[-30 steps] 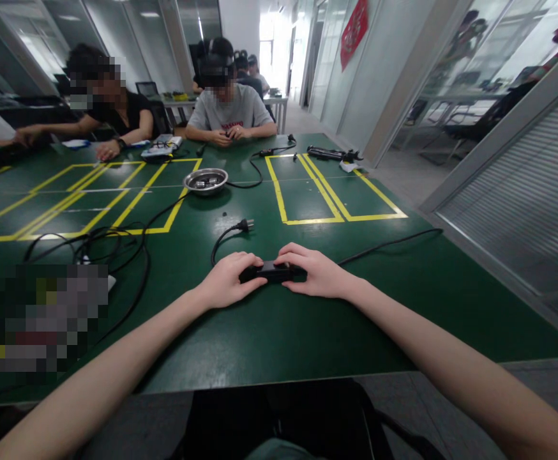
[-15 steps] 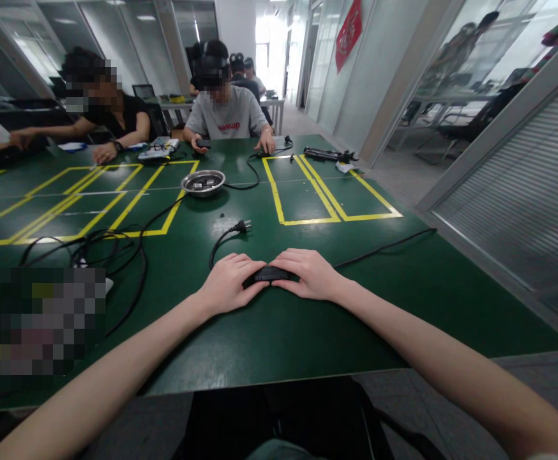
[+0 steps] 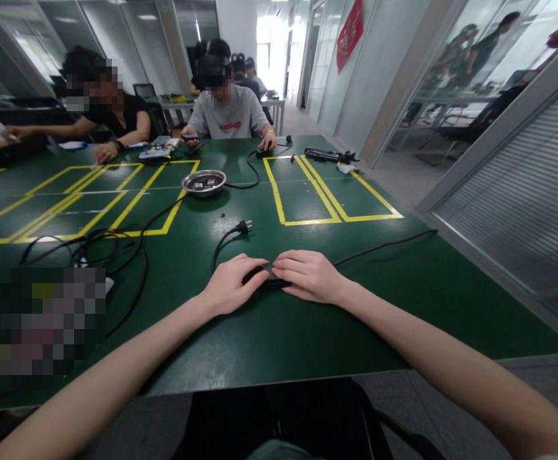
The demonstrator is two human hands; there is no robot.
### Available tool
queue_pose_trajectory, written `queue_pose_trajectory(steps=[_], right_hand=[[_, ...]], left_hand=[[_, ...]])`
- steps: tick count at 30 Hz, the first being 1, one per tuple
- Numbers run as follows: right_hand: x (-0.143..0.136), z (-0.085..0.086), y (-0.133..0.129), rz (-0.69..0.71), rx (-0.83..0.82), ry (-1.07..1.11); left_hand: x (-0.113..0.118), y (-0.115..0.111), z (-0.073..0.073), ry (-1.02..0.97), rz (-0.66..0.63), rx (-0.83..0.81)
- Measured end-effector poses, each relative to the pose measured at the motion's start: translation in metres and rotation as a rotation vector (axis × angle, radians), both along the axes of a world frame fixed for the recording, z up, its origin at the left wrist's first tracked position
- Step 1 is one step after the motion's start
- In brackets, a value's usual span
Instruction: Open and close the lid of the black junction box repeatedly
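Note:
A black power adapter (image 3: 272, 276) lies on the green table, mostly covered by my two hands. My left hand (image 3: 235, 284) is closed around its left end, with the thumb pressed along the near upper side. Around the right end my right hand (image 3: 308, 275) is closed, its fingers lying across the top. From the left side curves a black cord ending in a power plug (image 3: 243, 227), which rests beyond my left hand. A thinner black cable (image 3: 384, 246) runs off to the right from behind my right hand.
Tangled black cables (image 3: 101, 246) lie at the left, beside a blurred-out patch. A metal bowl (image 3: 204, 183) holds small metal parts. Yellow tape (image 3: 310, 222) marks rectangles on the table. A folded black tripod-like object (image 3: 329, 155) lies farther back. Co-workers sit across the table.
My left thumb has moved up onto the adapter, and my right fingers have shifted over its top. The adapter's near face shows less now. Across the table, a co-worker's hands have shifted slightly.

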State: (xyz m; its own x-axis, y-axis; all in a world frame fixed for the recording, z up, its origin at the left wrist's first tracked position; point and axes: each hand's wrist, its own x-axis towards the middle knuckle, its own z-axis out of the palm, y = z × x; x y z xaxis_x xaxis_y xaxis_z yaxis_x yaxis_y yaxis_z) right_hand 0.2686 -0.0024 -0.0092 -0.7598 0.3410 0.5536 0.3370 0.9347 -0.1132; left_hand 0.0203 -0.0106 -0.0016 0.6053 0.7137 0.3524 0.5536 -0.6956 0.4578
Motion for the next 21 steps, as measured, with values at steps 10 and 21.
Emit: queue_pose_trajectory(steps=[10, 21], right_hand=[[-0.0011, 0.0017, -0.0005, -0.033, 0.076, -0.059], [-0.0005, -0.0046, 0.0048, -0.137, -0.199, 0.057]], left_hand=[[0.0012, -0.0001, 0.006, -0.178, 0.056, -0.367], [-0.0009, 0.0, -0.0026, 0.007, 0.034, 0.146]])
